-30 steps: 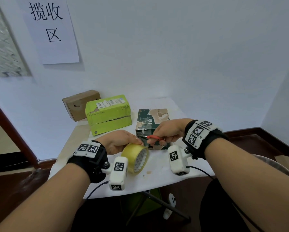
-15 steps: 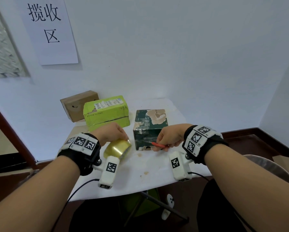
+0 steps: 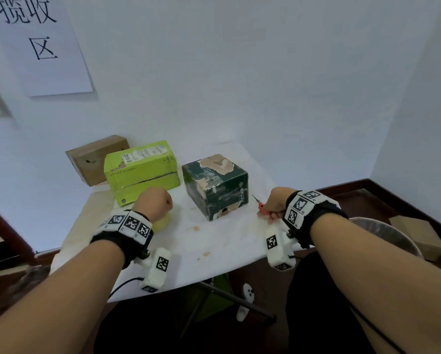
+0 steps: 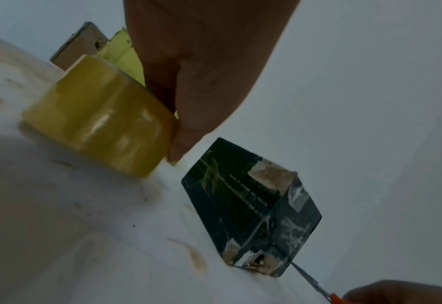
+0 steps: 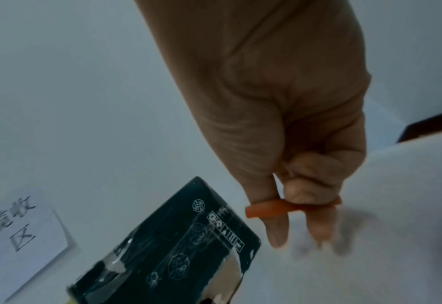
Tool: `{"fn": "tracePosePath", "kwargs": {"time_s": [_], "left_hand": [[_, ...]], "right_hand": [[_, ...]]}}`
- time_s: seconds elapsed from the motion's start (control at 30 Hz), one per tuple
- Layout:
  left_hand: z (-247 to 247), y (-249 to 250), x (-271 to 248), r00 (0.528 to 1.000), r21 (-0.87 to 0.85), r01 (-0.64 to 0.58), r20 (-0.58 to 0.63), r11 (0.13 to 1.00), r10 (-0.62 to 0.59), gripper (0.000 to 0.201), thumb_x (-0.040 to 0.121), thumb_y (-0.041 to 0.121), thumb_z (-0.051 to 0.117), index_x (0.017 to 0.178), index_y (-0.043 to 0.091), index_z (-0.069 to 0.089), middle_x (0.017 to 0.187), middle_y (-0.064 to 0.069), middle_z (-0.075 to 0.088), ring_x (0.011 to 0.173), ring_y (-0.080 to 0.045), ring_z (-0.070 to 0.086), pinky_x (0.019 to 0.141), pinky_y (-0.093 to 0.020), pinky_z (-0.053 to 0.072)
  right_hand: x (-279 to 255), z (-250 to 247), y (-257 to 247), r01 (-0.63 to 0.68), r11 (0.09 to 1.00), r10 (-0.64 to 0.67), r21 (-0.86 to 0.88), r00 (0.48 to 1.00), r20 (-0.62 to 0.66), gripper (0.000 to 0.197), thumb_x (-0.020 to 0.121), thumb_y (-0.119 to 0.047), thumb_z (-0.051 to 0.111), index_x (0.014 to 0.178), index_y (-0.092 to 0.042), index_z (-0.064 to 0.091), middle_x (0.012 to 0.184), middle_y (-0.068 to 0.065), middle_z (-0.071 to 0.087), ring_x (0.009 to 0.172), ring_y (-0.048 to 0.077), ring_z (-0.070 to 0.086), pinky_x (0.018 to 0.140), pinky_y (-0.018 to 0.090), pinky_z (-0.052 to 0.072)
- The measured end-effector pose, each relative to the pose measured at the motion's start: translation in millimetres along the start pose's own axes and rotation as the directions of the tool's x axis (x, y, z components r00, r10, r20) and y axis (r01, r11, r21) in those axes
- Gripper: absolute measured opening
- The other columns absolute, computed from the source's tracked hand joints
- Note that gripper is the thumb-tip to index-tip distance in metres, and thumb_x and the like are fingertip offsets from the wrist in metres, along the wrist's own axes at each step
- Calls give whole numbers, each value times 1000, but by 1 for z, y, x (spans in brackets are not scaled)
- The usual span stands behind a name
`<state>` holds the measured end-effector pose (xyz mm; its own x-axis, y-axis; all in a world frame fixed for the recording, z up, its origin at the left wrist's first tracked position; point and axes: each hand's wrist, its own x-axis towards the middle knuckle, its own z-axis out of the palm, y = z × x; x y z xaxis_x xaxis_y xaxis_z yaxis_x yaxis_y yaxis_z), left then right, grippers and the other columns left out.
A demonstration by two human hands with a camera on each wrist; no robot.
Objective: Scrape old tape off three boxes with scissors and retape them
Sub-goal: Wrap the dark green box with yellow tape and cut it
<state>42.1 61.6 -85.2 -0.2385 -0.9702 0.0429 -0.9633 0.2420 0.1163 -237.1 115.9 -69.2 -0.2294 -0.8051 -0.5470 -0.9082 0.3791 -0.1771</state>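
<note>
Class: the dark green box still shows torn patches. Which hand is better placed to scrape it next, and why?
Probably the right hand: it grips the scissors beside the dark green box. The left hand holds the tape roll.

The head view is looking forward and down from above both forearms, taking in the whole table [image 3: 240,241] and the wall behind it. The left wrist view is sitting low near the tabletop, facing along the left hand [image 4: 201,61] past its fingertips — the tape roll [image 4: 100,131] is filling the near space just beside the fingers [image 4: 180,144], the dark green box [image 4: 250,207] lying beyond them. The right wrist view is looking along the right hand [image 5: 279,102], very near, with the scissors [image 5: 266,209] crossing its fingers [image 5: 276,234]. All three views are sharing that dark green box — seen from opposite sides by the wrists.
</note>
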Motion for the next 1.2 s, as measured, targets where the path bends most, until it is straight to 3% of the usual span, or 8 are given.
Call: {"fn": "tracePosePath", "kwargs": {"time_s": [0.17, 0.3, 0.43, 0.53, 0.63, 0.73, 0.97, 1.2], "left_hand": [[4, -5, 1, 1000, -7, -1, 3, 1000, 1, 20, 86, 7, 52, 69, 14, 59, 76, -6, 60, 70, -21, 50, 61, -29, 38], [7, -5, 2, 999, -30, -38, 11, 999, 38, 26, 93, 10, 54, 112, 12, 72, 118, -6, 68, 106, -24, 60, 84, -30, 45], [9, -5, 3, 998, -36, -69, 3, 997, 69, 32, 96, 15, 51, 126, 18, 63, 122, -4, 65, 113, -23, 57, 87, -30, 44], [7, -1, 2, 995, 92, -73, -66, 993, 79, 29, 98, 33, 48, 116, 23, 69, 124, 0, 61, 113, -24, 52, 87, -34, 42], [-2, 6, 3, 966, 94, -62, -244, 994, 84, 28, 98, 35, 48, 108, 22, 70, 116, -3, 54, 112, -26, 45, 90, -37, 34], [-17, 19, 6, 879, -107, -284, -427, 953, 214, 23, 97, 25, 54, 101, 11, 72, 102, -6, 61, 100, -26, 51, 82, -33, 36], [-20, 63, 3, 939, -472, -325, -267, 819, 218, 19, 90, 33, 64, 92, 18, 75, 92, 7, 64, 82, -4, 56, 75, -23, 44], [-3, 64, 10, 906, -383, -386, -327, 840, 267, 10, 85, 26, 71, 81, 16, 69, 89, 0, 59, 81, -13, 51, 72, -26, 39]], "right_hand": [[5, 2, -1, -19, 894, -2, 448, 999, 46, 28, 98, -12, 50, 71, -6, 49, 33, 0, 54, 25, 9, 49, 33, 15, 40], [16, 5, 2, -11, 819, 17, 574, 1000, -4, 26, 95, -4, 52, 69, -7, 49, 35, -1, 55, 26, 6, 50, 34, 13, 40], [33, 10, 10, 118, 662, -10, 740, 989, -148, 21, 89, 5, 55, 74, -8, 49, 74, 7, 61, 45, 7, 61, 38, 12, 43], [29, 7, 4, 166, 654, 7, 738, 974, -225, 27, 92, 4, 51, 70, -9, 42, 81, 10, 51, 61, 12, 53, 36, 10, 40], [25, 8, -3, 130, 846, 59, 518, 941, -333, 32, 93, -7, 51, 65, -10, 36, 69, 4, 43, 74, 21, 51, 49, 19, 40], [26, 9, -10, 130, 909, 31, 395, 926, -377, 18, 92, -14, 52, 76, -5, 51, 85, 10, 57, 85, 26, 51, 55, 23, 39], [19, 0, -16, 549, 681, -69, 484, 707, -704, 27, 91, -4, 47, 106, -10, 68, 114, 6, 66, 101, 16, 58, 85, 23, 42], [25, 1, -41, 574, 651, -178, 497, 751, -636, 46, 93, -27, 59, 134, -10, 52, 134, 8, 56, 123, 22, 51, 104, 30, 39]]}}
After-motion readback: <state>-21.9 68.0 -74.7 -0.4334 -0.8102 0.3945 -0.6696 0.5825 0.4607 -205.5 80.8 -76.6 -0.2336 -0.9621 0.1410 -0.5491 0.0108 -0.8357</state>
